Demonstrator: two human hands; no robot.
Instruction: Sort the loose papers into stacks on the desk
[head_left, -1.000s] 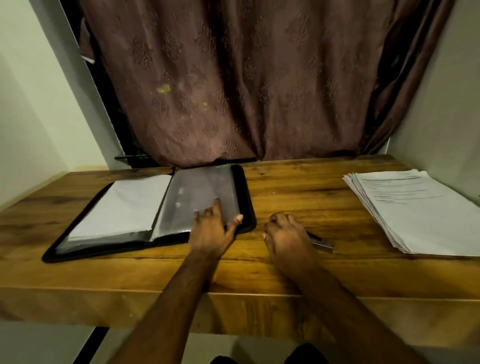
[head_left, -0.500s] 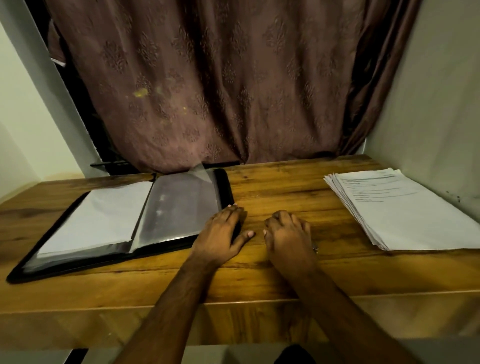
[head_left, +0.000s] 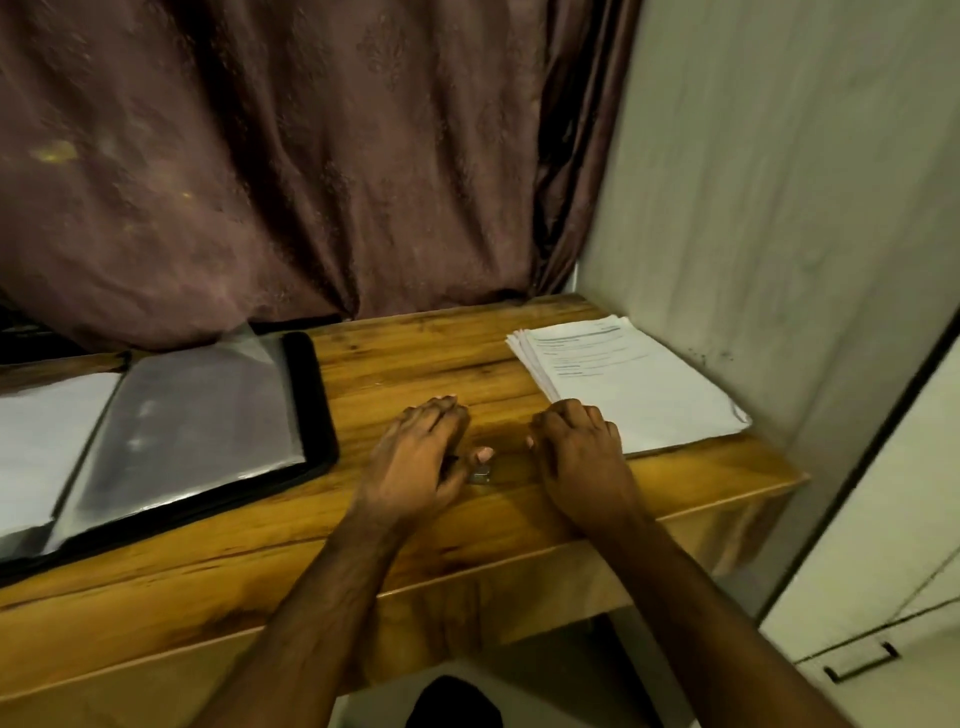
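Our stack of papers (head_left: 639, 384) lies fanned at the desk's (head_left: 415, 353) right end, against the wall. Our right hand (head_left: 582, 457) rests curled at its near corner, gripping nothing; a careless drag could scatter sheets. Left hand (head_left: 421, 457) covers a small metal object (head_left: 480, 474); whether its fingers grip it, we cannot tell.

One desk (head_left: 415, 358) carries one open folder (head_left: 306, 415) at nine o'clock, one stack of papers (head_left: 639, 384) at two o'clock, one small metal object (head_left: 480, 474) centrally, and two hands: left (head_left: 421, 457), right (head_left: 582, 452).
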